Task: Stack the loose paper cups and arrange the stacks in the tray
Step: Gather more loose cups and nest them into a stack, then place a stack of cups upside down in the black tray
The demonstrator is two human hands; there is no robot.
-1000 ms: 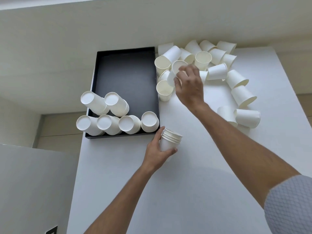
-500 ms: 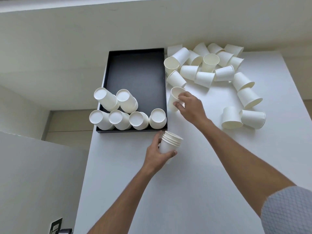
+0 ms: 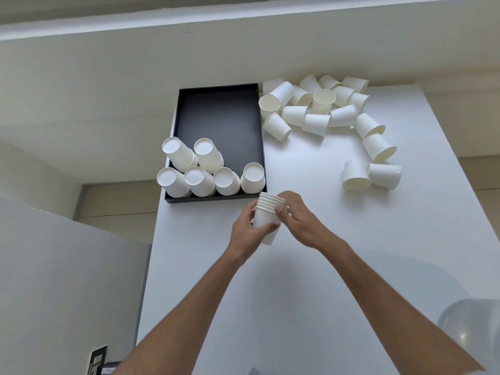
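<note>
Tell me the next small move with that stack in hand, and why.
Probably reach the right hand back to the loose cups for another. The stack in the left hand looks seated, many cups still lie scattered on the table, and the tray has room.

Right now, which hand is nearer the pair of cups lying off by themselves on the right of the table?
Right. The right hand is at the stack, on the side facing the pair of cups; the left hand grips the stack's far side, farther away.
</note>
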